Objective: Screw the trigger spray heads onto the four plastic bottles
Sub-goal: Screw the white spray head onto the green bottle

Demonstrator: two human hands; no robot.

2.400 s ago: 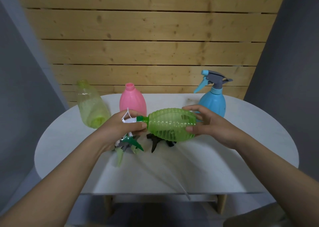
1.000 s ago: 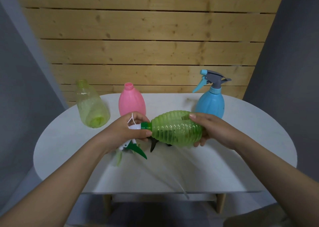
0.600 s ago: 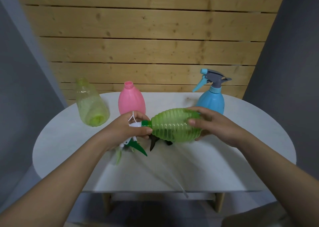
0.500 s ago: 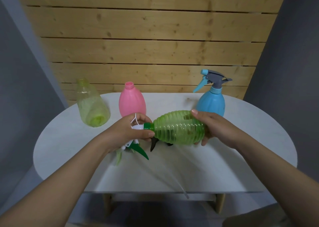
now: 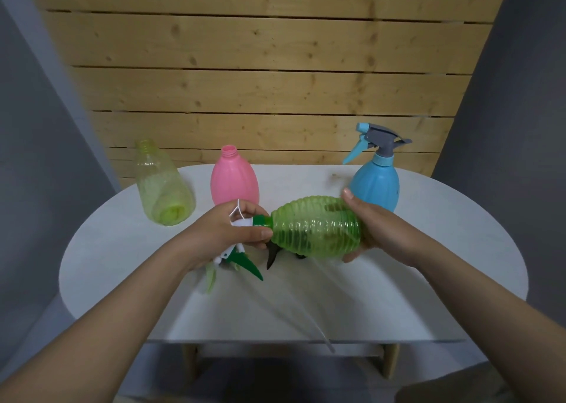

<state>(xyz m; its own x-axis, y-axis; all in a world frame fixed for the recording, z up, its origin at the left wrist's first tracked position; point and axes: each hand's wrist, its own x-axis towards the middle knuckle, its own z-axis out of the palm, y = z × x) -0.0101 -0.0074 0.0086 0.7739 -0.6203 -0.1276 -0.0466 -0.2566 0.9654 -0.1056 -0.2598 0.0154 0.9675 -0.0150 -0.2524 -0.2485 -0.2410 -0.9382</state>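
Green ribbed bottle [image 5: 315, 229] rotated slightly since before; right hand [image 5: 376, 228] regripped its base, left hand [image 5: 226, 234] pinching spray head [image 5: 245, 221] collar, threading continues.

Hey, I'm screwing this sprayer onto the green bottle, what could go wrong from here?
1. The green bottle is held sideways in mid-air, so the collar might cross-thread under your left hand.
2. Loose spray heads lie on the table right under it; a dip may knock them.
3. Your right hand is close to the blue bottle and might bump it.
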